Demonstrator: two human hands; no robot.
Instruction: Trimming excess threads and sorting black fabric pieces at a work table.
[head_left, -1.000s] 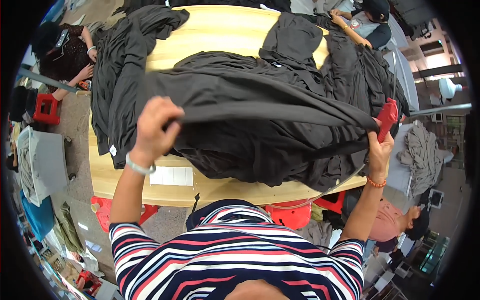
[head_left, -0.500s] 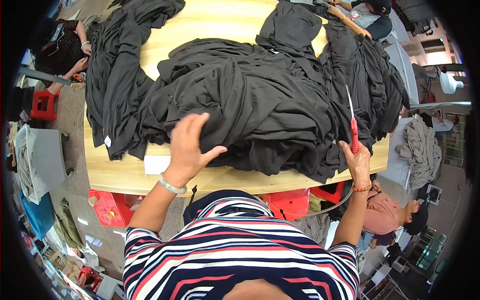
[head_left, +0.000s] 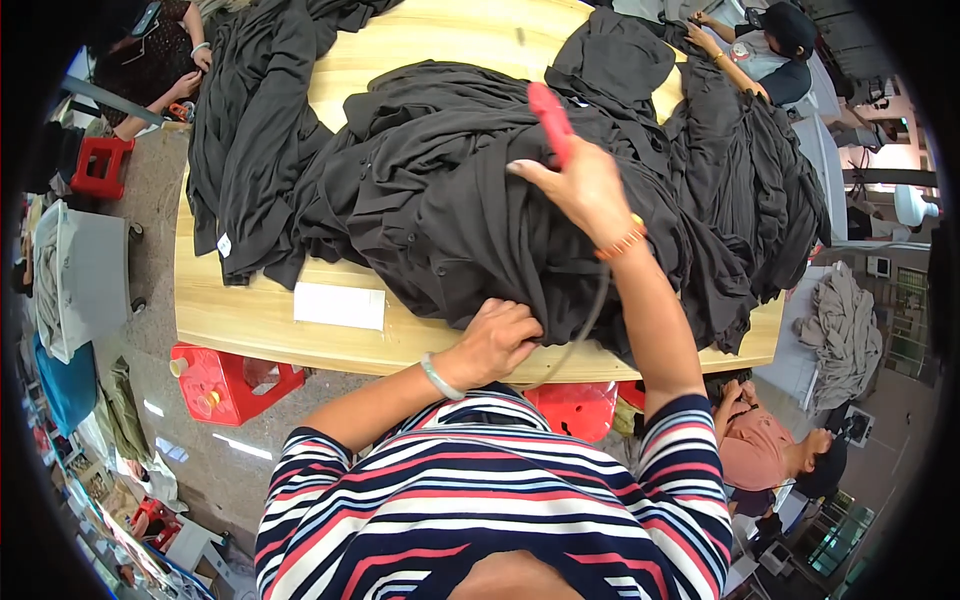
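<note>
A big heap of dark grey-black garments (head_left: 440,210) lies in front of me on the pale wooden table (head_left: 250,325), with small buttons showing on the near folds. My left hand (head_left: 500,338) is closed on the garment's near edge, by the table's front. Over the middle of the heap, my right hand (head_left: 585,190) holds red-handled scissors (head_left: 550,120); its thumb sticks out to the left, and the blades cannot be seen. A thin cord (head_left: 592,318) hangs below my right wrist towards the table edge.
A white card (head_left: 338,305) lies on the table left of the heap. More dark garments pile up at left (head_left: 260,130) and right (head_left: 745,180). Co-workers are at the far left, far right and near right. Red stools (head_left: 225,385) stand beneath the front edge.
My right hand has swung left and forward over the heap with the scissors. My left hand has come down and right, from open to closed on the fabric. The white card is more exposed.
</note>
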